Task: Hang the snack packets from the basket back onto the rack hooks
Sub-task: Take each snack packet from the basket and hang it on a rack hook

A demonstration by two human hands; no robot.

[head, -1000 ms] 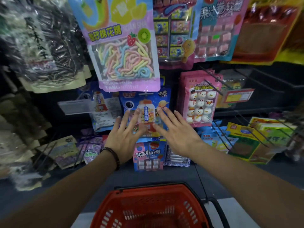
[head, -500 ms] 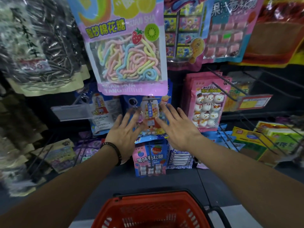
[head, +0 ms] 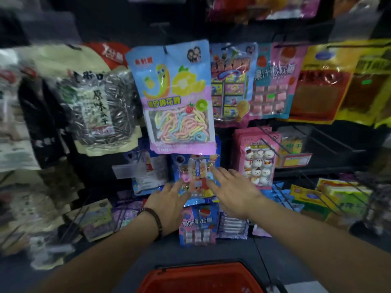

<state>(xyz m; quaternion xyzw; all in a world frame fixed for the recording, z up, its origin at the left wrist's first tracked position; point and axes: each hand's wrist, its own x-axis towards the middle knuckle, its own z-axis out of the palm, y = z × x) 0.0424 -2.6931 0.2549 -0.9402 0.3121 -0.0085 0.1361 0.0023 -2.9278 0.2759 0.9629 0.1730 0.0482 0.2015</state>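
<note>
I see the left hand [head: 169,199] and right hand [head: 230,193] spread flat, gripping nothing, fingertips seemingly on the blue gumball-machine packet [head: 197,176]. It hangs on the rack under the pastel marshmallow-rope packet [head: 179,115]. The red basket [head: 190,280] sits below.

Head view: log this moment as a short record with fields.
left hand: fingers straight, against the blue cartoon-printed snack packet
right hand: fingers straight, on the same packet's right side
packet position: directly under the large pastel rope-candy packet, left of the pink snowman-marshmallow packet
red plastic basket: at the bottom edge of the view, contents not visible
</note>
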